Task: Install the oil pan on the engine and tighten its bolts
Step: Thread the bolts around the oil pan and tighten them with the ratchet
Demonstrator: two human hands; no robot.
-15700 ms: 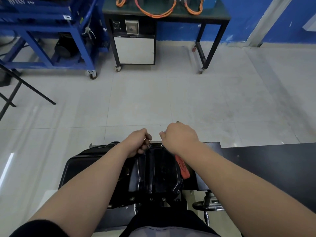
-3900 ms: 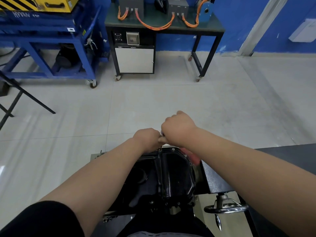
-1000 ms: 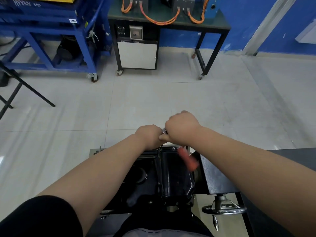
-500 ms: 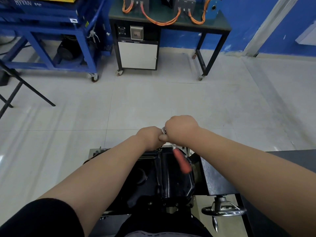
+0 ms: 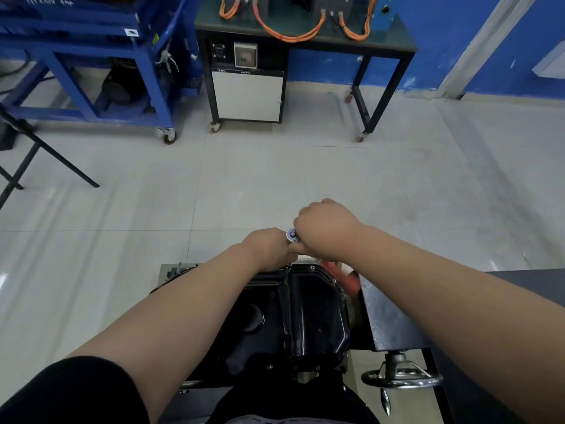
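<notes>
- Black pressed-metal oil pan [image 5: 308,316] sits on engine (hidden below); stiff, prob. slick, so hold by flange.
- Right grip [image 5: 327,229] clamped on red-handled ratchet wrench [image 5: 341,277], at pan's far rim.
- Left grip [image 5: 269,247] by wrench head; fingers hidden, can't tell.

One head-worn wide-angle view looks forward and down, near the oil pan [image 5: 305,316], floor [image 5: 244,185] beyond.
</notes>
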